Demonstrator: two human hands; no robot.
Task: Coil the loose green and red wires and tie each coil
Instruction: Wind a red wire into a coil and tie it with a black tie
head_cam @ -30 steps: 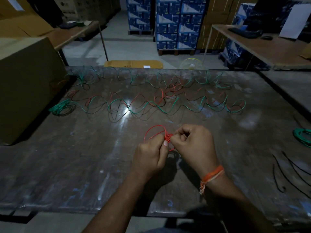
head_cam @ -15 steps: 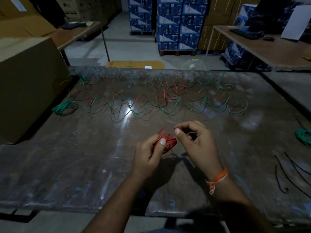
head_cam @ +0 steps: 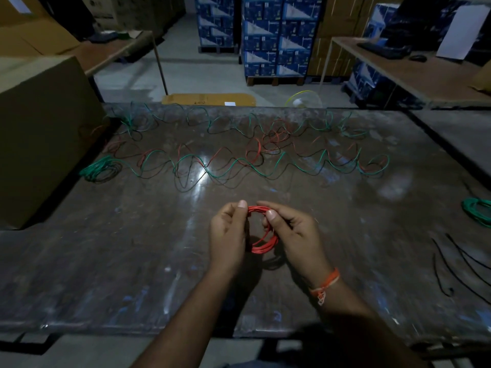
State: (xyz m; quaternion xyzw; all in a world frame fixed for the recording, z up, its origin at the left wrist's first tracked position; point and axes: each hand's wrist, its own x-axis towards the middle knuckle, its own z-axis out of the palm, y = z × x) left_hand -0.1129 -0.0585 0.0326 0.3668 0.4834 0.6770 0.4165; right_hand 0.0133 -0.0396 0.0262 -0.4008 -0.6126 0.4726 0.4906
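A small red wire coil (head_cam: 263,245) hangs between both hands just above the dark table (head_cam: 132,248). My left hand (head_cam: 228,235) pinches the coil's upper left side. My right hand (head_cam: 295,235) grips its upper right side with thumb and fingers. Loose green, red and black wires (head_cam: 239,163) lie in wavy lines across the far half of the table. A green coil (head_cam: 99,168) rests at the far left, and another green coil (head_cam: 477,211) lies at the right edge.
A large cardboard box (head_cam: 39,134) stands on the table's left side. Thin black wires (head_cam: 451,264) lie at the right. Beyond the table are stacked blue cartons (head_cam: 276,35) on pallets and a side desk (head_cam: 411,70).
The red wire went from a loose loop being twisted to a rounded coil held up by both hands. My hands moved slightly apart and lower.
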